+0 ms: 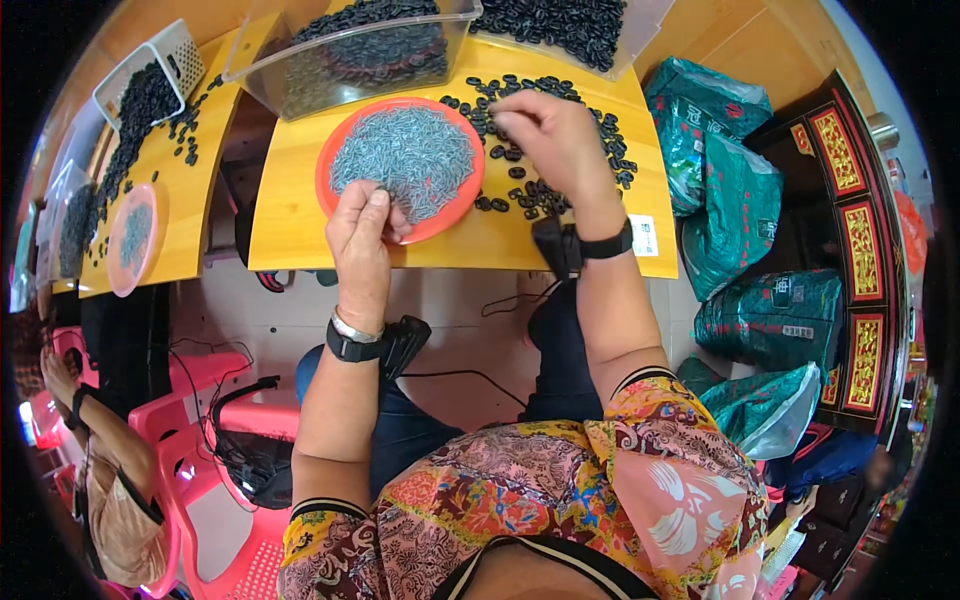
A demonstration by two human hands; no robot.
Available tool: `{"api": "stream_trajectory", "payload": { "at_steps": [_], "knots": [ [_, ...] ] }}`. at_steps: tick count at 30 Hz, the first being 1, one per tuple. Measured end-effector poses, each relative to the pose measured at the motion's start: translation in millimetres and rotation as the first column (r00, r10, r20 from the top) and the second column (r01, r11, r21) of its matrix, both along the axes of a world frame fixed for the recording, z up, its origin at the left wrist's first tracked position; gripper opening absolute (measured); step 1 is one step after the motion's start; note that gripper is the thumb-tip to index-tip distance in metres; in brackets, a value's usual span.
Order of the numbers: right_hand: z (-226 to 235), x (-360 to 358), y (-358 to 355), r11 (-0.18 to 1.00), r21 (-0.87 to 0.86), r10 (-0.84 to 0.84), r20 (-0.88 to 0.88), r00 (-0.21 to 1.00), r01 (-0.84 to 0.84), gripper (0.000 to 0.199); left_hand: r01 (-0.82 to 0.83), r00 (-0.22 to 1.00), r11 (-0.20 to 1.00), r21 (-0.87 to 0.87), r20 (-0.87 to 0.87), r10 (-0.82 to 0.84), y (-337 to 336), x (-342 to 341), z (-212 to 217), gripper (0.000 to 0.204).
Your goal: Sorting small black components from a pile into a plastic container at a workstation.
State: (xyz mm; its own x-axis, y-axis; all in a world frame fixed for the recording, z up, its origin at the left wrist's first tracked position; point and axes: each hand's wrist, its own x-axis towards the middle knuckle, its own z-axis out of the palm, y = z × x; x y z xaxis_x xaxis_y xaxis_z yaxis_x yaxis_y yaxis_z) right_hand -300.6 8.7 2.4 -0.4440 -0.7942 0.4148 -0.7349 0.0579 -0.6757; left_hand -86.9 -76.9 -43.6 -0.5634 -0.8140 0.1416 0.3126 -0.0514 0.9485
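A round red plate (327, 170) near the table's front edge holds a heap of thin grey metal pieces (400, 155) that look like small screws. My left hand (360, 225) is over the plate's near rim, with thumb and fingers pinched together; what they hold, if anything, is hidden. Small black oval parts with holes (540, 195) lie scattered right of the plate. Above their left part hovers my right hand (560, 135), its thumb and fingertips closed together. Anything between those fingertips is too small to make out.
A clear plastic bin (260, 78) of black parts stands behind the plate, another bin (640, 35) beyond it. On the left table are a white basket (150, 65) and a pink plate (150, 250). Green bags (740, 215) stand at right. A co-worker's arm (110, 430) is at left.
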Motion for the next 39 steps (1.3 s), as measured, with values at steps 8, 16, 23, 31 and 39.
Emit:
{"api": "stream_trajectory", "payload": {
  "at_steps": [8,16,23,31,39],
  "knots": [
    [-27,-51,24,0.819,0.409,-0.212,-0.437,0.874,0.403,0.021,0.004,1.0,1.0,-0.022,0.02,-0.004,1,-4,2,0.014],
    [-29,-54,15,0.792,0.432,-0.258,-0.404,0.878,0.432,0.018,0.005,1.0,1.0,-0.009,0.026,-0.004,2,-4,0,0.013],
    [-33,-52,16,0.808,0.435,-0.229,-0.391,0.892,0.398,0.014,-0.043,0.996,0.986,-0.16,0.074,0.056,2,-4,-2,0.013],
    [-35,-54,11,0.82,0.403,-0.266,-0.363,0.893,0.407,0.018,-0.077,0.973,0.886,-0.457,0.159,0.166,5,-4,-2,0.01],
    [-33,-44,8,0.837,0.435,-0.178,-0.357,0.917,0.332,0.021,-0.053,0.982,0.928,-0.37,0.147,0.115,7,-4,4,0.01]
  ]
}}
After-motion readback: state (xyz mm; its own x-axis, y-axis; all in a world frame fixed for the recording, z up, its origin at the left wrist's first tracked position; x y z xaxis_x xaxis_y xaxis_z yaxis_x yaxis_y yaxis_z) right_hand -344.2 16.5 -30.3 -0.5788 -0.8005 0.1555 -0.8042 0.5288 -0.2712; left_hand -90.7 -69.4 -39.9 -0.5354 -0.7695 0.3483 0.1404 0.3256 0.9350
